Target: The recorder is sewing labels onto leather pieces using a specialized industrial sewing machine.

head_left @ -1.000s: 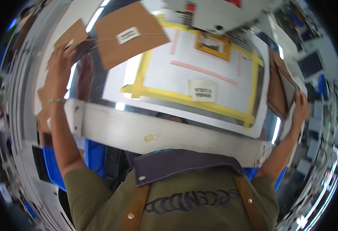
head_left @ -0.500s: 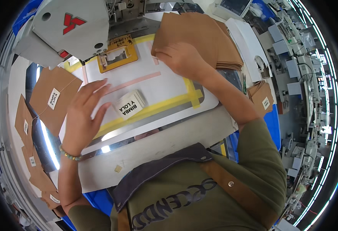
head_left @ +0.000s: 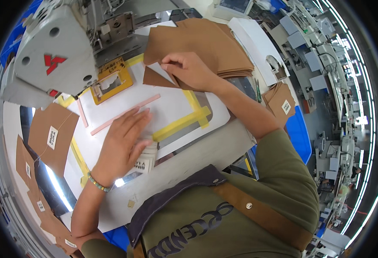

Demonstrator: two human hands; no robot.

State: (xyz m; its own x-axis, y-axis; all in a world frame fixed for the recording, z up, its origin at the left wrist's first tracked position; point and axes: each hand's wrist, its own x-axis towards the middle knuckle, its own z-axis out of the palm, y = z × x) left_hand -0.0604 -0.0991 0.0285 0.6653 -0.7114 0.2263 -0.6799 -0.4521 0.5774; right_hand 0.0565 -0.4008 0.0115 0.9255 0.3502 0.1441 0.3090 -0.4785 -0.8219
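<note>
My right hand (head_left: 193, 72) is closed in a pinch on the edge of a brown panel (head_left: 158, 78), thin like leather or card. That panel bends up at a corner, beside a fanned stack of brown panels (head_left: 193, 45). My left hand (head_left: 126, 137), with a beaded bracelet, has its fingers stretched out over the white sheet (head_left: 128, 92). Its thumb lies against a small stack of white printed labels (head_left: 148, 158), partly hidden by the hand. Beyond its fingertips a pink strip (head_left: 126, 114) runs slantwise; yellow tape (head_left: 178, 124) borders the sheet.
A sewing machine head (head_left: 53, 56) overhangs the far left, with a yellow clamp frame (head_left: 113, 86) beside it. Brown panels with sewn-on labels (head_left: 53, 137) trail down the left, joined by thread. At right are a white box (head_left: 257, 47) and more labelled panels (head_left: 279, 101).
My right hand has lifted a corner of a brown panel. My left hand has moved right to the label stack, which now lies nearer my body. The whole view has shifted somewhat.
</note>
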